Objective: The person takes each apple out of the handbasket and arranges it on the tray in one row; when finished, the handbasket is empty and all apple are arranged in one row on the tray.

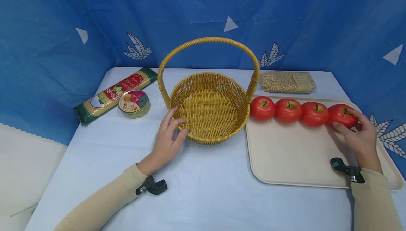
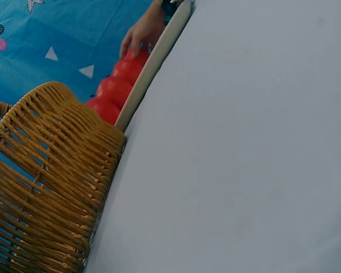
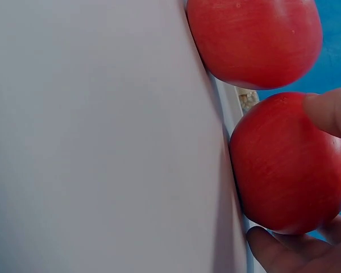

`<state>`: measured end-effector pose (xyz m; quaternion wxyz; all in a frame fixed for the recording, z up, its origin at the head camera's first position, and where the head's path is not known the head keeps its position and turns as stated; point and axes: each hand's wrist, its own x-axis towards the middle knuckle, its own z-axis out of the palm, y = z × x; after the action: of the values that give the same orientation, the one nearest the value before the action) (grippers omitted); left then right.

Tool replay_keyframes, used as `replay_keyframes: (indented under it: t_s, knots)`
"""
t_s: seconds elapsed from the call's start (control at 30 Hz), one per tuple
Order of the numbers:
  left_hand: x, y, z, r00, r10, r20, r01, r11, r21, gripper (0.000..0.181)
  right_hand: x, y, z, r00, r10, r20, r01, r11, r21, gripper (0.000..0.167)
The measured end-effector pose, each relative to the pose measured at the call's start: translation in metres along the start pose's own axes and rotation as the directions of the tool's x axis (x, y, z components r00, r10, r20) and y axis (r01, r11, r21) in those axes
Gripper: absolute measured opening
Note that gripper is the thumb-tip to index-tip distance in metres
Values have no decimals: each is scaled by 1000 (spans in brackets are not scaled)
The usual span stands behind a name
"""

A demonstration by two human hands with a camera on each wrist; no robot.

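A yellow wicker basket point(image 1: 207, 137) with a tall arched handle stands mid-table, its inside bare. My left hand point(image 1: 166, 143) is at its left front rim, fingers loosely spread over the edge; whether they press on it I cannot tell. The left wrist view shows the basket's woven side point(image 2: 51, 182) but not that hand. Several red apples stand in a row along the back of a beige tray point(image 1: 291, 157). Around the rightmost apple point(image 3: 290, 165), my right hand point(image 1: 363, 132) has its thumb and fingers on opposite sides. That apple still sits on the tray, beside its neighbour point(image 1: 314, 114).
Behind the tray lies a clear bag of yellowish grains point(image 1: 287, 82). At the back left are a green-ended spaghetti packet point(image 1: 115, 95) and a round tin point(image 1: 134, 103). A blue patterned cloth point(image 1: 196, 8) hangs behind the white table.
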<state>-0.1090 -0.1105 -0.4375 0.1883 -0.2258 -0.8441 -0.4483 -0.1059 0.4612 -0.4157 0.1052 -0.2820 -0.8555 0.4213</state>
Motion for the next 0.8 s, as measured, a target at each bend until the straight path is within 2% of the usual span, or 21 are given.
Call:
replay_keyframes:
  t_s: [0.3, 0.43, 0.53, 0.63, 0.7, 0.8]
  knots:
    - [1, 0, -1, 1000, -16, 6, 16, 1000, -6, 52, 1, -1, 1, 1000, -24, 2, 24, 1000, 4, 65]
    - [2, 2, -5, 999, -39, 34, 38, 999, 16, 42, 1, -1, 0, 1000, -23, -3, 23, 1000, 1, 65]
    - [4, 5, -15, 996, -66, 67, 62, 997, 55, 33, 2, -3, -1, 1000, -10, -20, 10, 1000, 18, 65]
    - [6, 6, -30, 994, -78, 82, 71, 994, 81, 32, 2, -5, -2, 999, -1, -48, 3, 999, 45, 65]
    - [6, 5, -40, 995, -70, 72, 62, 993, 102, 31, 3, -7, -2, 998, -5, -68, 8, 999, 39, 64]
    - [5, 0, -55, 997, -63, 40, 57, 988, 147, 28, 4, -9, -3, 993, -38, -111, 35, 999, -29, 62]
